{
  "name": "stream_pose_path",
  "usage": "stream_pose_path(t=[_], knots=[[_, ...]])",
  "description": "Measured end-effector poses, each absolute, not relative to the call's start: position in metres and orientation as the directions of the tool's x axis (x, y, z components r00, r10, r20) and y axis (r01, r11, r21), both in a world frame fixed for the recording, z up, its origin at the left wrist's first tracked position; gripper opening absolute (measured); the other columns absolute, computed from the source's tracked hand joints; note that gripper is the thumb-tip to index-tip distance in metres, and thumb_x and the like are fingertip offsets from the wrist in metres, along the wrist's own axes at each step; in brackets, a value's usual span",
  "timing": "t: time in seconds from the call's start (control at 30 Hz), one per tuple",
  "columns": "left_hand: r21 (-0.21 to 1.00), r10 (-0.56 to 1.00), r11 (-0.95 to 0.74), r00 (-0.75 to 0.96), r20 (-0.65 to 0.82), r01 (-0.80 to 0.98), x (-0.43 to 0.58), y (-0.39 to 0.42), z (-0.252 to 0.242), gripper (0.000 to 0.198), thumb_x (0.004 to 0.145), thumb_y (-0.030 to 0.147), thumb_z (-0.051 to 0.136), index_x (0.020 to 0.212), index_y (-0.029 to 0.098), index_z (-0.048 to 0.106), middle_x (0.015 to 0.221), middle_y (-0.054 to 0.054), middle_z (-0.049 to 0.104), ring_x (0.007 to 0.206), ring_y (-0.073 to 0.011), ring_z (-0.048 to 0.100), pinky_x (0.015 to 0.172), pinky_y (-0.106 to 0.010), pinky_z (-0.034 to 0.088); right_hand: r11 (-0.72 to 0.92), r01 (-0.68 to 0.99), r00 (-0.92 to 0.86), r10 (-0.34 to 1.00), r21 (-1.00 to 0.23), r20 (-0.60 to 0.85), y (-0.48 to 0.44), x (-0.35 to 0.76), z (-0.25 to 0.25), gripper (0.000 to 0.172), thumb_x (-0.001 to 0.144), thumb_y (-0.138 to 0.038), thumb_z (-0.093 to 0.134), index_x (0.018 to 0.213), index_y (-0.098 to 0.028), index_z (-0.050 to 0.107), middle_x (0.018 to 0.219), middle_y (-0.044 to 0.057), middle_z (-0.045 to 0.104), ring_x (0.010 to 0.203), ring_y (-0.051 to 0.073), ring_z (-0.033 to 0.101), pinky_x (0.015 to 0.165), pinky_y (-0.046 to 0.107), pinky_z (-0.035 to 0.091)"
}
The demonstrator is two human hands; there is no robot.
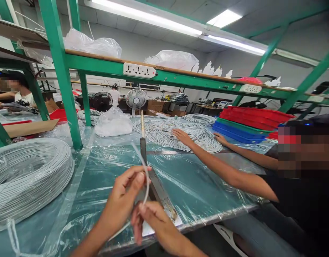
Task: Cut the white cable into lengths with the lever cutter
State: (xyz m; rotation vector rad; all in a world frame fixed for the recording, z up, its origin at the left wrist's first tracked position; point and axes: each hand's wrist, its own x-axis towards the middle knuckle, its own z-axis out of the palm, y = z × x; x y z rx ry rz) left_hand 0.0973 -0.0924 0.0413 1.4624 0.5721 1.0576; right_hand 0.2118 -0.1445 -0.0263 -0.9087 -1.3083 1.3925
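Note:
My left hand [121,200] pinches a thin white cable [146,185] between thumb and fingers near the table's front edge. My right hand [150,219] grips the same cable just below, fingers closed round it. The cable bends in a loop between the two hands and runs up towards a metal ruler [150,171] lying on the plastic-covered table [196,192]. A big coil of white cable [25,175] lies to my left.
A person at the right reaches both hands onto a flat pile of cut cables [177,134]. Green shelf posts [62,78] stand on the table. Stacked red, green and blue trays [250,123] sit far right. A plastic bag [113,123] and a fan [135,99] are behind.

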Motion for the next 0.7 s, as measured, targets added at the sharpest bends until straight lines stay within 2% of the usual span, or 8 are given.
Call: stream_pose_path(t=[0.07, 0.1, 0.2, 0.3, 0.4, 0.47, 0.57, 0.7], knots=[[0.938, 0.761, -0.346, 0.593, 0.265, 0.025, 0.085, -0.090, 0.035, 0.032, 0.081, 0.045, 0.056, 0.107, 0.029, 0.065, 0.100, -0.005, 0.066, 0.094, -0.0212, 0.057, 0.080, -0.025, 0.039, 0.137, -0.187, 0.008, 0.990, -0.973, 0.138, -0.147, 0.242, -0.012, 0.049, 0.085, -0.060, 0.045, 0.066, -0.015, 0.050, 0.044, -0.001, 0.050, 0.036, 0.008, 0.044, 0.041, 0.018, 0.034], [0.902, 0.725, -0.410, 0.648, 0.235, 0.131, 0.079, -0.088, 0.030, 0.030, 0.082, 0.045, 0.055, 0.105, 0.030, 0.066, 0.099, -0.004, 0.067, 0.092, -0.0217, 0.058, 0.078, -0.025, 0.038, 0.172, -0.202, 0.127, 0.981, -0.964, 0.148, -0.148, 0.261, -0.005, 0.047, 0.084, -0.059, 0.047, 0.064, -0.017, 0.046, 0.041, -0.002, 0.047, 0.034, 0.008, 0.039, 0.038, 0.018, 0.031], [0.734, 0.677, -0.554, 0.726, 0.122, 0.393, 0.067, -0.079, 0.015, 0.029, 0.083, 0.049, 0.050, 0.080, 0.027, 0.070, 0.070, -0.004, 0.067, 0.066, -0.0214, 0.058, 0.061, -0.025, 0.032, 0.230, -0.264, 0.415, 0.904, -0.937, 0.105, -0.148, 0.321, 0.005, 0.045, 0.077, -0.055, 0.061, 0.061, -0.018, 0.041, 0.039, -0.006, 0.039, 0.033, 0.005, 0.030, 0.037, 0.017, 0.025], [0.525, 0.739, -0.601, 0.669, 0.077, 0.602, 0.061, -0.066, 0.005, 0.031, 0.080, 0.050, 0.051, 0.073, 0.025, 0.067, 0.062, -0.005, 0.064, 0.065, -0.0247, 0.057, 0.058, -0.026, 0.027, 0.222, -0.341, 0.568, 0.823, -0.913, -0.013, -0.150, 0.380, -0.002, 0.039, 0.073, -0.043, 0.068, 0.061, -0.018, 0.041, 0.040, -0.007, 0.035, 0.034, 0.004, 0.027, 0.038, 0.015, 0.026], [0.328, 0.788, -0.596, 0.613, 0.061, 0.733, 0.052, -0.049, 0.004, 0.027, 0.083, 0.042, 0.047, 0.074, 0.023, 0.065, 0.071, -0.007, 0.068, 0.075, -0.0275, 0.060, 0.062, -0.027, 0.028, 0.227, -0.358, 0.675, 0.734, -0.906, -0.083, -0.161, 0.433, -0.015, 0.031, 0.080, -0.033, 0.060, 0.062, -0.018, 0.041, 0.040, -0.007, 0.033, 0.033, 0.004, 0.027, 0.036, 0.014, 0.025], [0.232, 0.810, -0.574, 0.587, 0.015, 0.786, 0.042, -0.038, 0.006, 0.029, 0.085, 0.036, 0.039, 0.074, 0.022, 0.063, 0.073, -0.008, 0.068, 0.076, -0.0275, 0.060, 0.061, -0.027, 0.028, 0.238, -0.348, 0.751, 0.650, -0.907, -0.118, -0.175, 0.466, -0.022, 0.031, 0.086, -0.031, 0.051, 0.061, -0.019, 0.038, 0.039, -0.008, 0.031, 0.031, 0.004, 0.025, 0.033, 0.014, 0.022], [0.200, 0.826, -0.540, 0.560, -0.061, 0.818, 0.025, -0.024, 0.006, 0.038, 0.088, 0.037, 0.028, 0.078, 0.021, 0.060, 0.076, -0.008, 0.068, 0.075, -0.0274, 0.061, 0.059, -0.028, 0.029, 0.226, -0.338, 0.837, 0.515, -0.913, -0.183, -0.202, 0.511, -0.027, 0.039, 0.094, -0.029, 0.037, 0.057, -0.019, 0.031, 0.036, -0.010, 0.024, 0.028, 0.004, 0.019, 0.031, 0.014, 0.018], [0.288, 0.834, -0.493, 0.541, -0.112, 0.821, -0.001, -0.012, -0.002, 0.045, 0.086, 0.050, 0.027, 0.087, 0.022, 0.063, 0.073, -0.005, 0.067, 0.072, -0.0256, 0.062, 0.059, -0.028, 0.032, 0.166, -0.359, 0.866, 0.427, -0.919, -0.261, -0.231, 0.548, -0.031, 0.043, 0.098, -0.029, 0.036, 0.057, -0.017, 0.032, 0.041, -0.011, 0.021, 0.030, 0.003, 0.018, 0.032, 0.016, 0.019]])
